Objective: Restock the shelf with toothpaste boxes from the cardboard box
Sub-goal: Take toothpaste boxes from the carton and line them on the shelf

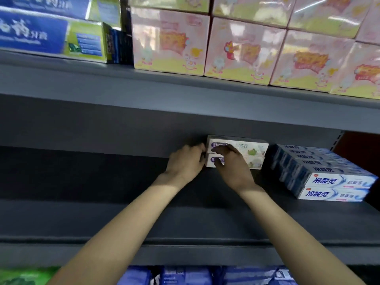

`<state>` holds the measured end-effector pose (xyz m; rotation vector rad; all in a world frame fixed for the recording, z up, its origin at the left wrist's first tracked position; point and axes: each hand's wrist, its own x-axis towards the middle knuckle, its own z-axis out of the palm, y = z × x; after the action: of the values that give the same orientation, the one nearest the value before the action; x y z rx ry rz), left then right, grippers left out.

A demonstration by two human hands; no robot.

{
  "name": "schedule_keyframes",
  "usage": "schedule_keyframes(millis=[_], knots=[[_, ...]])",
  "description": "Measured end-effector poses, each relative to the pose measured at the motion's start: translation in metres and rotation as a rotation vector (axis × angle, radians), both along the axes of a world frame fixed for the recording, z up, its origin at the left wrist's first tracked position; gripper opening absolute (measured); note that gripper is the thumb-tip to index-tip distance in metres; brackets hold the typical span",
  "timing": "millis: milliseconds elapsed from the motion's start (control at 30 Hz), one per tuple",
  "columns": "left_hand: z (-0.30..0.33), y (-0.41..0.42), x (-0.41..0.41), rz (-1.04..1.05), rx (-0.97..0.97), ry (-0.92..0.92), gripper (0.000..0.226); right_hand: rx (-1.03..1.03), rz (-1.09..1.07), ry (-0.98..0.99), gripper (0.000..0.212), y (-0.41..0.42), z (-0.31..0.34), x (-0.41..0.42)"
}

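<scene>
Both hands are deep in the grey shelf [82,177], working on a short stack of two white-and-purple toothpaste boxes [244,154] set near the back wall. The left hand [186,162] curls around the stack's left end; the right hand [230,161] lies over its front face, fingers bent onto both boxes, so they are held together rather than one alone. Just right of that stack, with a narrow gap between, stand the blue-and-white toothpaste boxes [329,177], stacked in rows running towards the shelf's front edge.

The risk I see is the upper box sliding off the lower if the hands push unevenly, or the stack skewing so its right end knocks the blue-and-white rows. Left of the stack the shelf is bare, so nothing braces it there once the left hand lets go. The cardboard box is out of sight.
</scene>
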<state>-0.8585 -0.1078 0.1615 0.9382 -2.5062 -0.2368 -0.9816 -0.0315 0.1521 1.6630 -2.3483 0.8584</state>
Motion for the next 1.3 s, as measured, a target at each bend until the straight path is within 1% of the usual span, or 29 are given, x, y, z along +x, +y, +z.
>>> schedule_keyframes(millis=[67,100,167,233,300,367,500,600,700,900,1000,1067,1133,1200,1233,1300], knots=[[0.001,0.007,0.026,0.030,-0.127,-0.020,0.026,-0.005,0.012,0.001,0.028,0.004,0.001,0.028],[0.001,0.010,0.040,0.045,-0.157,-0.032,0.025,0.014,0.010,-0.007,0.028,0.006,0.001,0.043],[-0.002,0.019,0.071,0.083,-0.155,-0.043,0.026,0.038,0.021,-0.044,0.027,0.012,-0.002,0.071],[-0.009,0.030,0.105,0.112,-0.169,0.006,0.025,0.025,0.060,-0.060,0.024,0.019,-0.006,0.100],[-0.018,0.042,0.143,0.157,-0.194,0.094,0.022,0.011,0.127,-0.045,0.023,0.026,-0.012,0.133],[-0.029,0.058,0.180,0.225,-0.170,0.149,0.018,-0.001,0.203,-0.043,0.021,0.034,-0.019,0.169],[-0.055,0.089,0.262,0.391,-0.056,0.163,0.016,0.037,0.323,-0.081,0.019,0.050,-0.043,0.252],[-0.081,0.112,0.329,0.513,0.056,0.130,0.018,0.110,0.385,-0.153,0.021,0.064,-0.067,0.319],[-0.103,0.130,0.398,0.588,0.151,0.101,0.019,0.202,0.478,-0.164,0.022,0.072,-0.091,0.385],[-0.152,0.130,0.540,0.705,0.282,-0.017,0.020,0.378,0.627,-0.145,0.023,0.065,-0.133,0.516],[-0.174,0.118,0.609,0.759,0.345,-0.137,0.023,0.439,0.660,-0.151,0.023,0.053,-0.159,0.586],[-0.189,0.108,0.656,0.764,0.406,-0.168,0.025,0.500,0.670,-0.158,0.024,0.044,-0.176,0.631],[-0.204,0.097,0.700,0.724,0.399,-0.234,0.028,0.561,0.682,-0.165,0.025,0.034,-0.191,0.673],[-0.217,0.088,0.739,0.679,0.376,-0.378,0.038,0.615,0.703,-0.182,0.027,0.023,-0.211,0.707],[-0.222,0.084,0.757,0.652,0.384,-0.425,0.043,0.661,0.712,-0.189,0.031,0.018,-0.220,0.722],[-0.230,0.079,0.786,0.538,0.398,-0.443,0.058,0.779,0.716,-0.218,0.050,0.011,-0.233,0.742]])
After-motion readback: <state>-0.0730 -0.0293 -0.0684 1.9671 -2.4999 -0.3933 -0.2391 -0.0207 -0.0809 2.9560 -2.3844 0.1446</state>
